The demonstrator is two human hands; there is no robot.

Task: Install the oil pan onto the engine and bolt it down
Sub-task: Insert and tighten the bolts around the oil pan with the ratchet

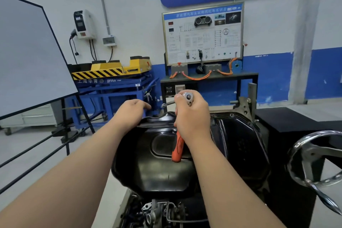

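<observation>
The black oil pan (159,168) lies on top of the upturned engine (159,211) in the middle of the view. My right hand (192,116) grips a ratchet wrench (178,149) with an orange handle. Its chrome head shows above my knuckles at the pan's far edge. My left hand (132,111) rests on the pan's far left rim, fingers curled over the edge. What the ratchet's socket sits on is hidden behind my right hand.
A chrome handwheel (314,164) of the engine stand juts out at the right. A black railing (37,155) and a whiteboard (27,57) stand at the left. Behind are a blue and yellow lift cart (111,79) and a training panel bench (203,52).
</observation>
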